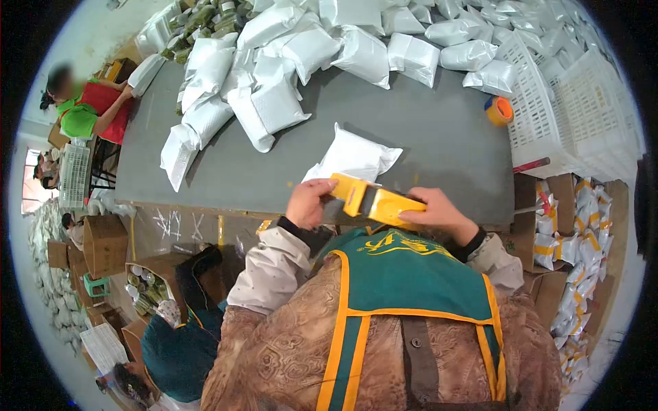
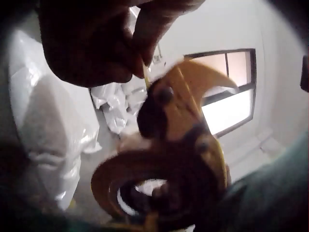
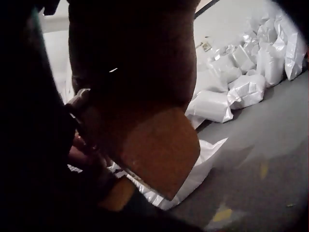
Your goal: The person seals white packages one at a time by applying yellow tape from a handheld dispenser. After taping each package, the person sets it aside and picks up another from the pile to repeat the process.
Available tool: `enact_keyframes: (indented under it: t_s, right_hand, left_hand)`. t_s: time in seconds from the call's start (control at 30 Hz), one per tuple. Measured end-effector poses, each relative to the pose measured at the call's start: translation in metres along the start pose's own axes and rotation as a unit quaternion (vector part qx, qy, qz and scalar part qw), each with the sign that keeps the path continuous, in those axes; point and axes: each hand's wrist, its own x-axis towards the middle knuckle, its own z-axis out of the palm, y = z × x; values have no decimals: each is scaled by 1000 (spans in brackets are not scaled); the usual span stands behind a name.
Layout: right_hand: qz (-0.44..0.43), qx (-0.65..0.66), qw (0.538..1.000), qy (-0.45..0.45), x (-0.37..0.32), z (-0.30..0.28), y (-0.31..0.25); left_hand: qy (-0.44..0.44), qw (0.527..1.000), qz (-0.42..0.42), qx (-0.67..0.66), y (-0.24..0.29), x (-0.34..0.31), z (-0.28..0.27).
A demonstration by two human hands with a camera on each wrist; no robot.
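A yellow tape dispenser (image 1: 392,207) is held up over the near table edge by my right hand (image 1: 442,211), whose fingers grip its body. My left hand (image 1: 308,203) pinches the end of a yellow tape strip (image 1: 348,192) that runs to the dispenser. From the left wrist, the tape roll (image 2: 104,186) shows below the pinching thumb and finger, in shadow. Just beyond both hands lies a white mailer bag (image 1: 360,156), flat on the grey table (image 1: 411,116). The right wrist view is dark, with the dispenser's side (image 3: 159,145) overlapping the bag.
White packed bags (image 1: 274,109) are heaped along the table's far and left sides. An orange tape roll (image 1: 499,111) sits at the right edge beside white plastic crates (image 1: 534,103). Another person (image 1: 92,113) works at the left end; someone in green (image 1: 181,349) is close behind my left.
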Motion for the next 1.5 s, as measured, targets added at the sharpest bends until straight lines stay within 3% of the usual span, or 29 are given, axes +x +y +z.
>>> enact_keyframes:
  t_s: [0.13,0.2,0.23,0.27,0.33,0.4,0.47,0.5,0.6,0.63,0.7,0.77,0.8,0.87,0.97,1.0,1.07,1.13,1.17,1.3,1.4,1.5]
  right_hand:
    - [95,-59,993,36,-26,-31,50]
    - [196,-69,978,25,-21,-26,64]
    - [246,-72,966,22,-17,-23,73]
    - [239,-91,966,29,-9,-13,81]
    - [222,-131,965,43,13,8,85]
    - [230,-127,964,45,25,15,72]
    - [240,-102,964,43,27,13,68]
    - [246,-80,965,40,27,11,68]
    - [244,-45,968,32,20,3,60]
    - [239,-39,970,29,18,-1,54]
    - [203,102,973,34,14,-6,36]
    - [169,240,956,15,18,-10,5]
    - [159,218,963,13,28,-5,-2]
    - [137,173,975,12,53,2,-14]
    - [145,0,989,-23,82,6,-44]
    - [142,8,990,-24,85,7,-43]
    - [136,21,990,-21,90,6,-42]
    - [136,13,990,-28,77,-5,-40]
    - [142,27,989,-37,62,-14,-30]
    - [178,90,979,-35,18,-39,38]
    - [211,-167,959,-87,46,-24,48]
    - [180,-226,954,-76,88,24,61]
  left_hand:
    - [93,986,65,121,47,46,-65]
    - [112,960,66,250,19,84,-91]
    - [101,935,65,333,-16,115,-103]
    - [89,904,66,413,-41,135,-105]
    - [192,768,262,553,-71,146,-86]
    - [177,739,286,585,-68,134,-74]
    - [43,838,141,526,-20,94,-48]
    - [-8,833,-27,552,-10,92,-46]
    - [-138,865,148,458,-38,73,-63]
    - [-170,902,121,379,-37,64,-60]
    - [-226,949,66,207,-32,43,-49]
    - [-145,917,194,316,-56,44,-43]
    - [-104,888,255,368,-70,50,-40]
    - [39,893,348,281,-62,40,-17]
    - [137,875,361,293,-47,37,0]
    - [151,870,379,276,-42,44,-2]
    - [203,880,304,305,-18,46,-9]
    - [234,891,285,265,-27,81,-44]
    - [275,888,271,249,-18,76,-36]
    - [254,907,296,159,-32,101,-64]
    - [214,968,121,43,-37,104,-67]
    - [226,970,87,-10,-57,119,-73]
